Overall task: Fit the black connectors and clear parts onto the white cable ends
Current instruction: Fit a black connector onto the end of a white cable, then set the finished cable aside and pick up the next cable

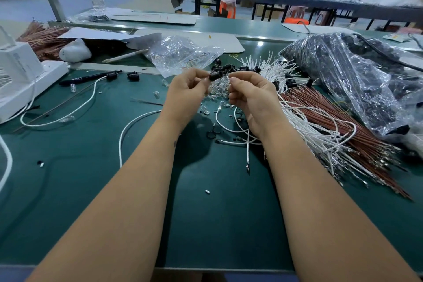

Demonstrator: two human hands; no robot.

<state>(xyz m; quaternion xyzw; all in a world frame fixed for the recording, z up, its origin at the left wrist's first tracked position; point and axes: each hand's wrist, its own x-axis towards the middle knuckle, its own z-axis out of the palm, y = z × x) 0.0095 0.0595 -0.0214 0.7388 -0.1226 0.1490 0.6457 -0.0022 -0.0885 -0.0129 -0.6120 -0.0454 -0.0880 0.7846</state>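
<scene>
Your left hand (186,92) and right hand (249,96) pinch one black connector (215,75) between them above the clear parts (218,88), over the green mat (217,213) in a warehouse

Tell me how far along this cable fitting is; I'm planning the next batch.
Done: one white cable with a black connector on its end lies at the left. In hand: the left hand and right hand pinch a small black cylindrical connector. Left: a large bundle of bare white cables, loose clear parts and black connectors.
</scene>
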